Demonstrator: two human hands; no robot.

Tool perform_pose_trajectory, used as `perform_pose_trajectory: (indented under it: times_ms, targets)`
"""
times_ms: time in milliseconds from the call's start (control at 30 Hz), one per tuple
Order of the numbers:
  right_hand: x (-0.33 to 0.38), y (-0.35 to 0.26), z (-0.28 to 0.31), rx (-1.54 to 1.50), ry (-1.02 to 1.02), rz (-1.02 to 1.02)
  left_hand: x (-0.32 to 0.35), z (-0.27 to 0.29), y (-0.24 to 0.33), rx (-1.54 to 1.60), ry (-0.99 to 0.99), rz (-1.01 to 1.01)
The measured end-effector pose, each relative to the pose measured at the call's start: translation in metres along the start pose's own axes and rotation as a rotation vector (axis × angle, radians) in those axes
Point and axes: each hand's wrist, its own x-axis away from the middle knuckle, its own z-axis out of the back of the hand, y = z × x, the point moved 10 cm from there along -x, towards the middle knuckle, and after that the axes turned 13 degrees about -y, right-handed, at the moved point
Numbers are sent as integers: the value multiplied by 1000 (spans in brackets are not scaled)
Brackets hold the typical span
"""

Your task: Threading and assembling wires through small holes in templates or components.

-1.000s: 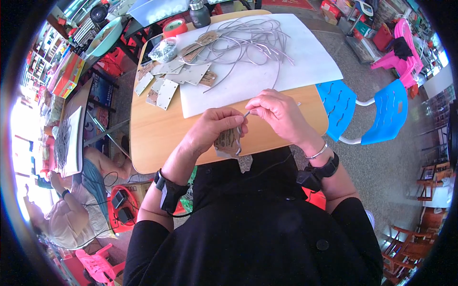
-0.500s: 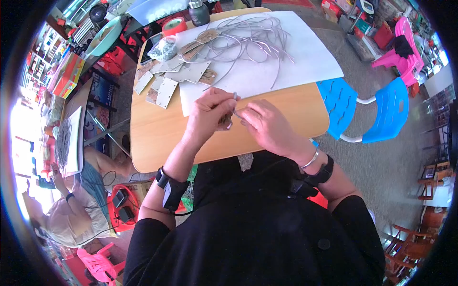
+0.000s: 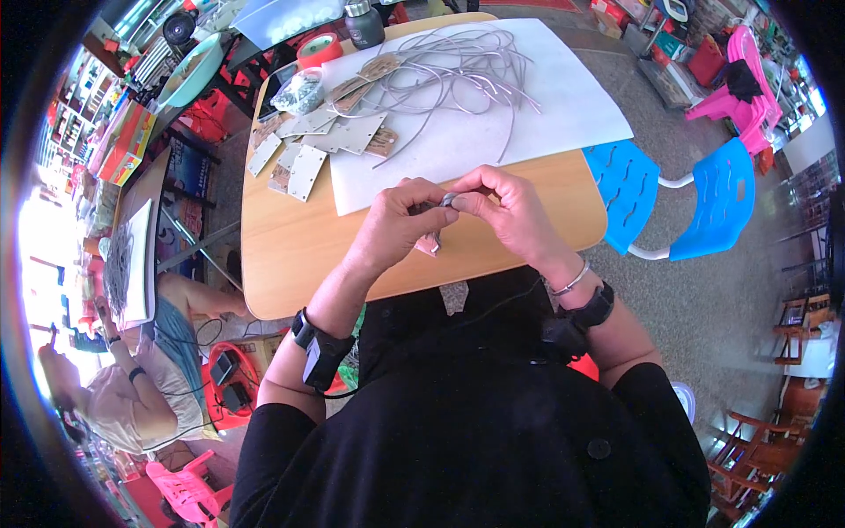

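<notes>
The right hand (image 3: 510,216) was pinched narrow on a thin grey flexible cord (image 3: 449,200), and the left hand (image 3: 396,224) pinched the same cord at its fingertips. Below the left fingers, above the wood-grain table (image 3: 295,255), a brown-faced flat card (image 3: 429,245) showed partly, the rest hidden. Beyond the hands, a flat white sheet (image 3: 563,114) carried tangled grey cords (image 3: 462,75). To their left lay pale rectangular cards with small holes (image 3: 354,134), some bearing brown, dark-printed faces. A dark-grey cylindrical bottle (image 3: 363,26) bore a small pale marking.
</notes>
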Motion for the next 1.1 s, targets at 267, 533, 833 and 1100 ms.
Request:
perform_pose_trajectory:
  times_ms: [267,533,833,1100]
  targets:
    - [5,-10,-2,312,176,80,18,6,50,-849,439,-321]
    - [2,19,7,-244,108,-64,2,11,-6,140,71,26]
    - [10,19,-5,-102,72,-134,2,13,-10,95,172,-43]
    - [10,23,-9,-62,74,-177,2,10,-26,281,205,-15]
